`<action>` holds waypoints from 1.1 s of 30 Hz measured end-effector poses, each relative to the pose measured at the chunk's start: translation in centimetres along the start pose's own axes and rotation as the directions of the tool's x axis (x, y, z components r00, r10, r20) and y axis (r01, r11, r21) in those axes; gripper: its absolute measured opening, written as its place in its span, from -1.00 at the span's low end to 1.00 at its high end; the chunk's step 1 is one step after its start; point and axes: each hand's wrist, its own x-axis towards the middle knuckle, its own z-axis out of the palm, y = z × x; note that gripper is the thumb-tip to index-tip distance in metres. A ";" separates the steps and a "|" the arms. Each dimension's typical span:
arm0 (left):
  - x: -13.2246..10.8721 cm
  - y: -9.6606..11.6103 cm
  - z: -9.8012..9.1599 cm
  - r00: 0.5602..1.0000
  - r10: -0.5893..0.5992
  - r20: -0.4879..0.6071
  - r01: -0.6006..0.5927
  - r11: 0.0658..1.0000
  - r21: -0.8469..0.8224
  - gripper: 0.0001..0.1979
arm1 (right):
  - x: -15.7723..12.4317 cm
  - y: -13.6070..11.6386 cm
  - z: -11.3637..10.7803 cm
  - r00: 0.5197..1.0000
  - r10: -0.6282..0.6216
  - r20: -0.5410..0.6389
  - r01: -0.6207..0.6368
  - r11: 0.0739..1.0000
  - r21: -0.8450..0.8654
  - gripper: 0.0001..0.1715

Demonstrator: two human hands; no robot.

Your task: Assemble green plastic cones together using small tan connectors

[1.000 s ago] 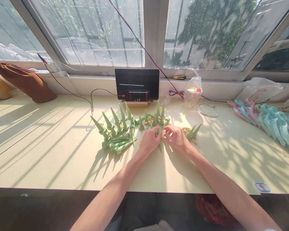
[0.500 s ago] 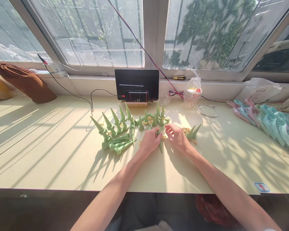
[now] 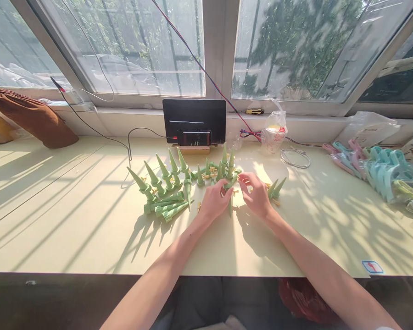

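My left hand [image 3: 216, 200] is closed around a green plastic spike [image 3: 230, 206], whose pointed end hangs down below the fingers. Just to the right, my right hand [image 3: 256, 195] has its thumb and fingertips drawn together near the spike's upper end; a hint of yellow shows there, too small to name. Small yellow plastic pieces [image 3: 236, 192] lie around both hands. Beyond them several green spikes [image 3: 231, 165] stand point up. A row of more upright spikes [image 3: 165, 172] is at the left, with loose hollow spikes [image 3: 172, 208] lying in front.
A black tablet [image 3: 194, 117] on a stand, with a phone [image 3: 194, 138] before it, is at the back. Two short spikes [image 3: 277, 188] stand right of my hands. Farther right are a coiled cable [image 3: 295, 158], a bagged cup [image 3: 274, 135] and bagged plastic clips [image 3: 387, 169].
My right hand has shifted slightly and its fingertips have come closer together beside the spike. My left hand keeps its hold. The whole view has moved slightly.
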 end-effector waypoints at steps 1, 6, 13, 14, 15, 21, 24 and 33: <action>0.0 0.0 0.0 1.000 -0.007 -0.004 0.006 1.000 -0.009 -0.81 | 0.0 0.0 0.0 1.000 0.008 -0.001 -0.008 1.000 0.007 -0.81; 0.1 0.1 -0.2 0.996 -0.003 -0.090 -0.001 0.999 -0.045 -0.81 | 0.1 -0.5 0.0 0.998 0.050 -0.026 -0.050 0.998 0.033 -0.82; 0.1 0.4 -0.3 0.989 -0.022 -0.143 0.009 0.996 -0.088 -0.81 | 0.0 -0.9 -0.1 0.997 0.053 -0.055 -0.049 0.997 0.066 -0.82; 0.0 0.4 -0.3 0.989 -0.021 -0.144 0.008 0.996 -0.091 -0.81 | 0.0 -0.9 -0.1 0.997 0.052 -0.058 -0.048 0.997 0.063 -0.82; 0.0 0.4 -0.3 0.989 -0.020 -0.145 0.007 0.995 -0.095 -0.82 | 0.0 -1.0 -0.1 0.997 0.052 -0.058 -0.049 0.997 0.062 -0.82; 0.0 0.5 -0.2 0.988 -0.019 -0.152 0.004 0.995 -0.102 -0.82 | -0.1 -0.8 0.0 0.996 0.084 -0.031 -0.081 0.994 0.075 -0.82; 0.0 0.5 -0.2 0.988 -0.024 -0.155 0.007 0.994 -0.111 -0.82 | -0.1 -0.8 0.1 0.996 0.093 -0.017 -0.091 0.992 0.091 -0.83; 0.0 0.7 -0.4 0.984 -0.014 -0.176 -0.006 0.993 -0.115 -0.82 | -0.3 -0.7 0.4 0.997 0.069 0.022 -0.071 0.986 0.151 -0.80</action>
